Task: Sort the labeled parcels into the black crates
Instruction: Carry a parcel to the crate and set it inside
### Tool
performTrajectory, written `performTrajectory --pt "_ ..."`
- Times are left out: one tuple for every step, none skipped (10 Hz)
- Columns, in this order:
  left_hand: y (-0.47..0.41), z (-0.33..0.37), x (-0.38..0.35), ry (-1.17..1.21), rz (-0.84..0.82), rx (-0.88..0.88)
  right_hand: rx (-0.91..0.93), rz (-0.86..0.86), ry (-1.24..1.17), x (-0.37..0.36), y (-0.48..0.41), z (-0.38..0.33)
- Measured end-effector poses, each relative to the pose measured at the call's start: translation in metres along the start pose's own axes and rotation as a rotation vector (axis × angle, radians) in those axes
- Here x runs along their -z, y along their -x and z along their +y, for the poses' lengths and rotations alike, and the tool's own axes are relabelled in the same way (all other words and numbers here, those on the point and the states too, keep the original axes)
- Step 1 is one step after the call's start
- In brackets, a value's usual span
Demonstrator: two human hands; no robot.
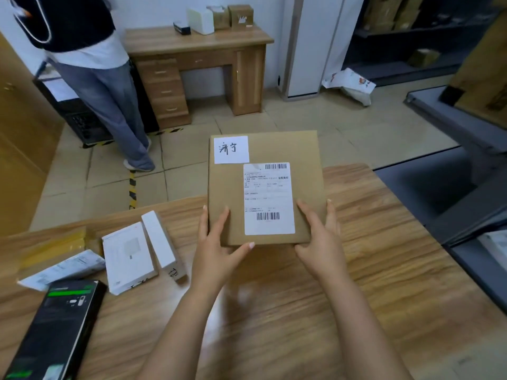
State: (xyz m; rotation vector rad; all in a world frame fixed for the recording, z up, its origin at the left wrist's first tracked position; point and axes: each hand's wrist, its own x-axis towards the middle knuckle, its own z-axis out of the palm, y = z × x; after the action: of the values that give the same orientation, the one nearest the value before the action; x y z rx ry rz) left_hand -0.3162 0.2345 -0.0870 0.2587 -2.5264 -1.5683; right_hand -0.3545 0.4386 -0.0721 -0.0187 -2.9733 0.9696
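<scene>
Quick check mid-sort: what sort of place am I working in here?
Probably a small parcel sorting room or courier office: a brown parcel with a shipping label, more boxes on the wooden table, and shelves of cartons at the back right.

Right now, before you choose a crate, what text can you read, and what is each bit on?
"济宁": handwritten on the white slip at the far left corner of the brown parcel.
The shipping label on that parcel: two barcodes, print too small to read.
The flat white box and the narrow white box: handwritten marks on the near ends, not legible.
The black box: print blurred.
</scene>
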Motion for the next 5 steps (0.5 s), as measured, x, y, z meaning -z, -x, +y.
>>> performTrajectory --pt "-0.006 0.029 0.015 -0.004 0.078 -0.105 0.093 0.109 -0.068 0.026 -0.003 -0.022" --pt "-0.013 0.061 0.033 -0.056 0.172 -0.234 0.173 0.206 -0.118 0.054 -0.006 -0.046" --pt "-0.015 0.094 0.049 -0.061 0.255 -0.353 0.258 0.305 -0.159 0.08 -0.005 -0.067" --pt "-0.012 0.118 0.06 -0.084 0.333 -0.466 0.297 0.36 -0.218 0.098 -0.001 -0.082" --pt "-0.006 0.131 0.068 -0.102 0.367 -0.53 0.347 0.459 -0.209 0.107 0.003 -0.091"
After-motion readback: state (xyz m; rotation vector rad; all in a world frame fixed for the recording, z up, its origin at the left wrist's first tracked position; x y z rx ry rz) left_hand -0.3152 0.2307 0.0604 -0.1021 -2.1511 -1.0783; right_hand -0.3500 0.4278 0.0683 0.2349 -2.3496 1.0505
